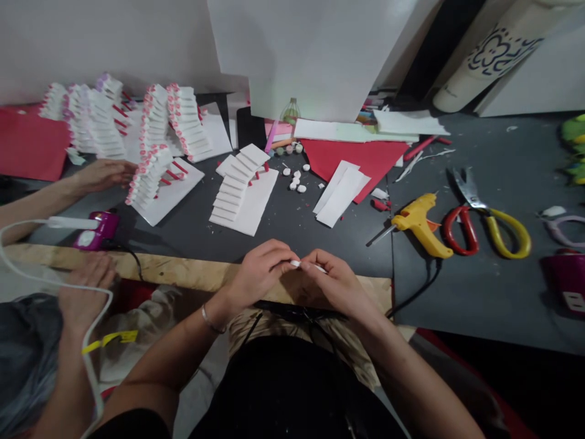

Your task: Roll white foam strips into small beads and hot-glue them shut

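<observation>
Hands (261, 272) pinching white piece (295, 264), lying sideways

Right of the smooth yellow plastic glue gun (415, 216) lie shiny metal scissors (470, 190) with red-and-yellow plastic handles (493, 233); left of it, matt white paper strips (339, 198).
</observation>
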### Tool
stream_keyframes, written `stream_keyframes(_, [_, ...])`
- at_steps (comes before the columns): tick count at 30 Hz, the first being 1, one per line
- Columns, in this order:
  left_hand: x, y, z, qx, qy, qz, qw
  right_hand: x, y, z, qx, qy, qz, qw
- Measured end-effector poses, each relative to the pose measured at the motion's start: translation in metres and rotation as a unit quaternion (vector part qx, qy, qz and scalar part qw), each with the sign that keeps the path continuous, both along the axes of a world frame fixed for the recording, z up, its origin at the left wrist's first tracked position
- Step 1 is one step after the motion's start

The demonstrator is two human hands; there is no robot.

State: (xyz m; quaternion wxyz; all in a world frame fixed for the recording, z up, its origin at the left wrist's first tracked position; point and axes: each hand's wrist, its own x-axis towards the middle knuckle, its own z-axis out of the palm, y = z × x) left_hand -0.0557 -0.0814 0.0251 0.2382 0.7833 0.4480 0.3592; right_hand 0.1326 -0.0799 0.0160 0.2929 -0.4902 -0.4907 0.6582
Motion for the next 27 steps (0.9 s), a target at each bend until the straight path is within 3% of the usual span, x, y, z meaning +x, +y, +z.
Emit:
stream_keyframes(6, [0.002, -0.008, 0.015, 0.07, 0.225, -0.027, 0.972, -0.004, -0.007, -0.013, 0.088, -0.081, 0.01, 0.993])
stream_keyframes(9, [0.009, -0.013, 0.026, 0.074, 0.355, -0.038, 0.931, -0.007, -0.006, -0.021, 0.087, -0.073, 0.013, 0.993])
stream_keyframes(11, [0.013, -0.014, 0.03, 0.065, 0.389, -0.041, 0.918, -0.008, -0.004, -0.024, 0.072, -0.046, 0.003, 0.996])
stream_keyframes(15, [0.013, -0.009, 0.023, 0.021, 0.284, -0.043, 0.958, -0.004, 0.002, -0.022, 0.016, -0.012, -0.01, 1.0])
stream_keyframes(20, [0.011, -0.007, 0.008, 0.024, 0.113, -0.004, 0.993, 0.001, 0.006, -0.013, -0.024, 0.042, -0.004, 0.999])
stream_keyframes(27, [0.01, -0.003, 0.007, -0.081, -0.101, -0.004, 0.992, 0.004, 0.005, -0.011, -0.137, 0.191, 0.029, 0.971])
